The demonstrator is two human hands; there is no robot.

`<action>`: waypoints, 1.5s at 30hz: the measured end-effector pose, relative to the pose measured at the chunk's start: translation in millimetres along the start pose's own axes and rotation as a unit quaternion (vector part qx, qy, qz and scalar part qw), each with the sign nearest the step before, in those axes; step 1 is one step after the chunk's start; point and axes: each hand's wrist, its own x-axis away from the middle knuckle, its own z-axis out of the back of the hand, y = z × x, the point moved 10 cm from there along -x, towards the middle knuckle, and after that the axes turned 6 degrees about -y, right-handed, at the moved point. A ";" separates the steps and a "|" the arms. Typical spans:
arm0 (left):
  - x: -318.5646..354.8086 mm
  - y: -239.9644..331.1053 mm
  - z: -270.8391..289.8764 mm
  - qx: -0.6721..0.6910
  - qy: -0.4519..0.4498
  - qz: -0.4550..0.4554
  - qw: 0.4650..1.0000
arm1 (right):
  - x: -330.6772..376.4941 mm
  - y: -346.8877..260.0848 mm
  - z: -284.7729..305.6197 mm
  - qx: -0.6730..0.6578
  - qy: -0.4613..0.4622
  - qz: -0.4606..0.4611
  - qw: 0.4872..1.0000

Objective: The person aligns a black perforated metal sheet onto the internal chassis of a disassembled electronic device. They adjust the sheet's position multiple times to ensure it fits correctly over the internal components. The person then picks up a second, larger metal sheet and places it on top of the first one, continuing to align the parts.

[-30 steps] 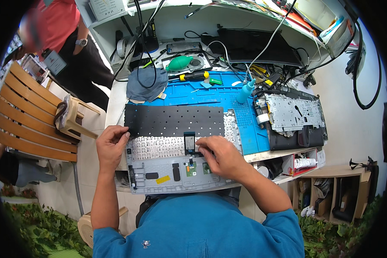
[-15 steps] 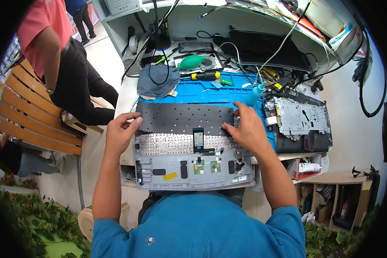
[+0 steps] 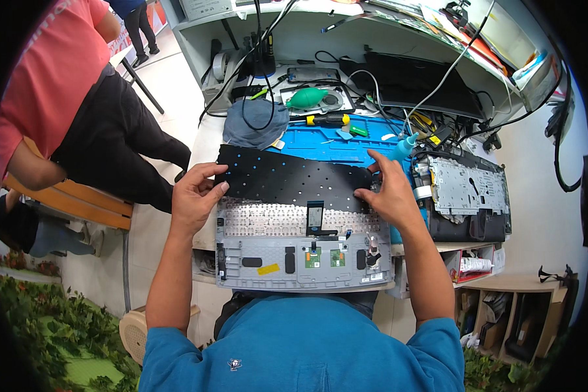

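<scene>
A thin black perforated sheet (image 3: 274,173) spans both my hands over the upper part of a grey laptop palm-rest cover (image 3: 261,245), which lies inner side up. My left hand (image 3: 198,196) pinches the sheet's left end between thumb and fingers, and that end stands raised. At the right end, my right hand (image 3: 395,196) has its thumb on the sheet while the index finger stretches past the edge; its other fingers are partly hidden. Below the sheet shows a silvery keyboard back (image 3: 261,219) with a black ribbon cable (image 3: 315,215) on it.
A blue work mat (image 3: 307,140) lies behind, with a yellow-black screwdriver (image 3: 326,120), a green blower bulb (image 3: 306,98) and a grey cloth (image 3: 255,123). Another opened laptop chassis (image 3: 467,189) is at right, beside a light-blue bottle (image 3: 405,146). A person in pink (image 3: 52,72) stands left.
The sheet's left end has risen, and my left hand has gone up slightly with it. The whole view has shifted a little. The person in pink has come nearer.
</scene>
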 end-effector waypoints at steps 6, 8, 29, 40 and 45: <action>4.0 -4.0 1.3 -0.003 0.015 0.010 1.000 | -9.7 24.1 3.8 -0.169 0.062 0.034 0.983; 4.2 -3.8 1.1 0.004 0.015 0.011 1.000 | -9.8 25.3 6.5 -0.185 0.052 0.023 0.981; -12.2 23.7 10.7 -0.030 0.031 -0.040 0.998 | -11.0 29.5 17.5 -0.327 0.056 0.044 0.942; -9.1 15.8 5.6 -0.016 0.010 -0.018 1.000 | -18.1 46.0 17.8 -0.358 0.062 0.034 0.931; -6.3 4.9 2.9 -0.001 0.001 0.012 1.000 | -18.2 49.3 18.4 -0.356 0.063 0.037 0.932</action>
